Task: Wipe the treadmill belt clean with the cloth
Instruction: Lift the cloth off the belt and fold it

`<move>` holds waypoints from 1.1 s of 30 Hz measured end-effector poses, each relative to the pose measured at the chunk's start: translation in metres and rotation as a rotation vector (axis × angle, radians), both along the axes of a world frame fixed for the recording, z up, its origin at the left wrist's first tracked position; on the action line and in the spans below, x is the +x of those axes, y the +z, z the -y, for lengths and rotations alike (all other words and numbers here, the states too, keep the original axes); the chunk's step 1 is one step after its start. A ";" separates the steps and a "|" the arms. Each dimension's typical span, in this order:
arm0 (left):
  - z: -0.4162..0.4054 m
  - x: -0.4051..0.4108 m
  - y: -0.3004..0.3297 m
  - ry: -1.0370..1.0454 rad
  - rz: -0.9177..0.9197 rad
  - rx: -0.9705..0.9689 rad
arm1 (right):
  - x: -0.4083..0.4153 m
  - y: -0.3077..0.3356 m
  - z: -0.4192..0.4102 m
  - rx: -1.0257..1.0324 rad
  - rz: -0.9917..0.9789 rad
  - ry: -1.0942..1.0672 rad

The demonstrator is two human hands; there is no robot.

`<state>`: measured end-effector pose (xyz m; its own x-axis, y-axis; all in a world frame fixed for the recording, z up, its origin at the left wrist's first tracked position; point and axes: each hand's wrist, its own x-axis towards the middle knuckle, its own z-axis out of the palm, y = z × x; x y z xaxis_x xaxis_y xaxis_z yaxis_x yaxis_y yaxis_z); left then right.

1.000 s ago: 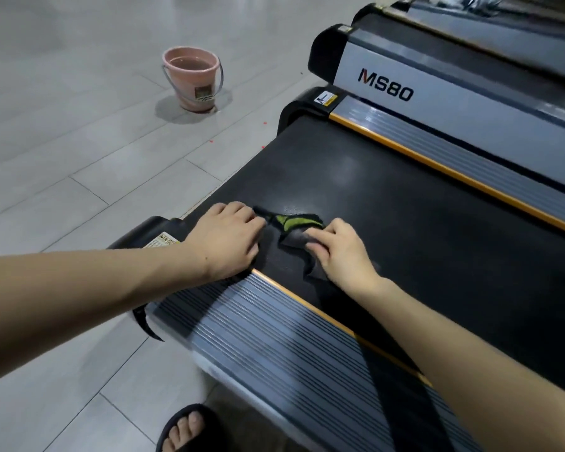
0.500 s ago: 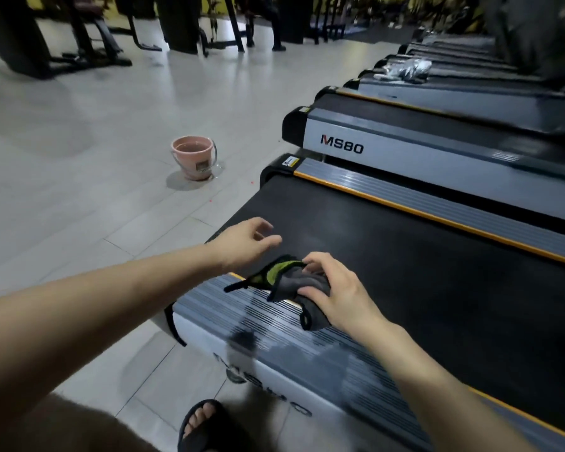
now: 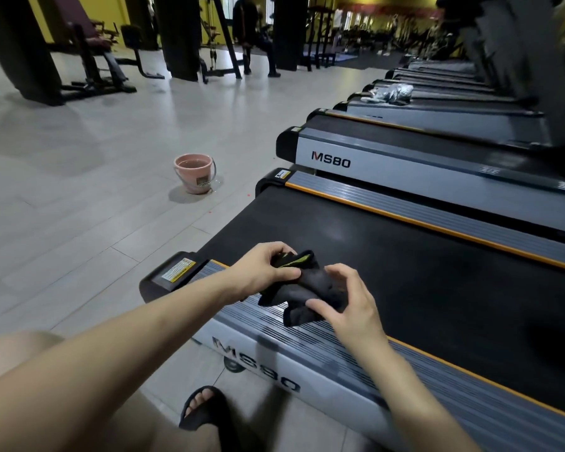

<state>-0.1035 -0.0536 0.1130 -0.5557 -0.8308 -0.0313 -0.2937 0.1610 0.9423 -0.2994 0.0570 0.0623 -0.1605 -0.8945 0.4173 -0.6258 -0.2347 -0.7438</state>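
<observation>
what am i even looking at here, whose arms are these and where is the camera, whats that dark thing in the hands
There is no robot here. A person wears a camera on their head, and it looks forward and down, so the two arms coming in from the bottom are their own. The place is a gym with a row of treadmills.

The left hand and the right hand both hold a dark grey cloth with a yellow-green edge. It is bunched up and held just above the near side rail of the closest treadmill, not pressed on the black belt, so no wiping is happening at this moment.

On the tiled floor to the left stands a pink bucket. The person's foot in a dark sandal shows at the bottom. The next treadmill carries the marking MS80.
</observation>
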 end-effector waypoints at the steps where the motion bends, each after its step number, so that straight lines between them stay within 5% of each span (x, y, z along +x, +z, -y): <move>1: -0.001 0.001 0.000 -0.007 -0.017 -0.005 | -0.005 -0.004 -0.002 0.010 0.024 -0.032; 7: 0.003 0.004 0.005 -0.104 -0.094 -0.034 | -0.022 -0.018 0.001 0.202 0.138 -0.095; 12: 0.004 0.008 0.002 -0.186 -0.112 -0.063 | -0.021 -0.024 0.009 0.284 0.045 -0.071; 18: 0.017 0.019 -0.002 -0.126 -0.071 -0.159 | -0.021 -0.024 0.010 0.328 0.235 -0.124; 25: 0.025 0.022 -0.053 0.153 0.122 -0.274 | -0.014 -0.025 0.018 0.205 0.050 -0.166; 33: 0.035 0.038 -0.082 -0.192 0.446 -0.576 | -0.016 -0.036 0.013 0.137 -0.256 -0.022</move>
<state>-0.0654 -0.0884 0.0314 -0.7291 -0.6733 0.1231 -0.5445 0.6795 0.4917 -0.3155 0.0441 0.0263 -0.0855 -0.9428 0.3223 -0.8012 -0.1273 -0.5847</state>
